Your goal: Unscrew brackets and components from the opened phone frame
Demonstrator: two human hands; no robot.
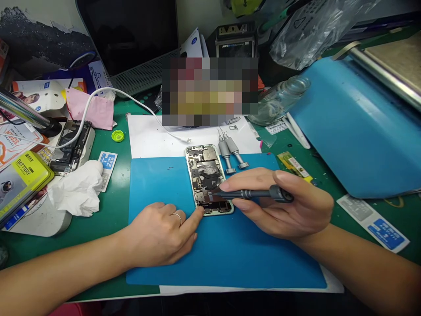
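An opened phone point(207, 175) with its inner parts exposed lies on the blue mat point(158, 184). My right hand point(283, 202) holds a dark screwdriver point(256, 194) between thumb and fingers, its thin tip over the lower part of the phone. My left hand point(164, 232) rests on the mat, the index finger stretched to the phone's lower left corner and the other fingers curled; a ring is on one finger. Nothing shows in that hand. Two grey screwdrivers point(230, 151) lie just beyond the phone at its upper right.
A white cable point(125, 94) arches across the back left. Another opened phone point(70, 145), a crumpled tissue point(80, 188) and a yellow battery box point(24, 184) are at left. A glass jar point(279, 101) lies behind. A large blue sheet point(355, 131) occupies the right.
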